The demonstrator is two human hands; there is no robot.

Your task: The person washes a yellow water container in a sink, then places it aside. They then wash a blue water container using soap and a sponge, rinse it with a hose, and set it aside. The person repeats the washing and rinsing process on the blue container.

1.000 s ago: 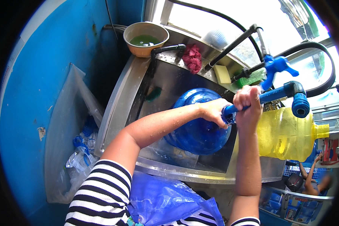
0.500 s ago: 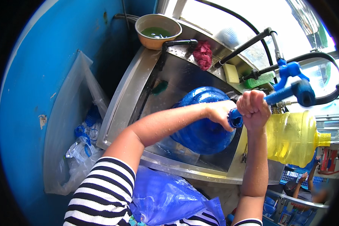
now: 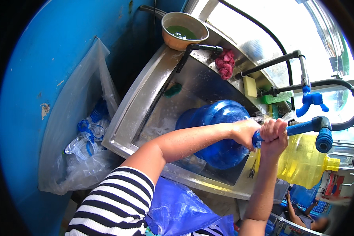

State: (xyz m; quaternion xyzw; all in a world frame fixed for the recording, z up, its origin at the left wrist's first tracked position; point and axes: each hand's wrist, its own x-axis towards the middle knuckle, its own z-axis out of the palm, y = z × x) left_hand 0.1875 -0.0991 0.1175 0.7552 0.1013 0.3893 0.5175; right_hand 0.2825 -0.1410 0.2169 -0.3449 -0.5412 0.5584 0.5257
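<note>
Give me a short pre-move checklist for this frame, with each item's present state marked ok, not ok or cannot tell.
1. Left hand on the blue jug at its neck end: ok.
2. Right hand wrapped around the blue hose nozzle: ok.
3. Jug lying inside the steel sink: ok.
4. Nozzle lined up with the jug's mouth: cannot tell, hands cover it.
5. Water flowing: cannot tell.
6. Yellow jug apart from the hands: ok.

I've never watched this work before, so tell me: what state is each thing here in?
Blue water jug: lying tilted in the steel sink.
Left hand: gripping the jug's neck.
Right hand: clenched on the blue pipe.
Yellow jug: on its side.
Bowl: holds green liquid.
</note>
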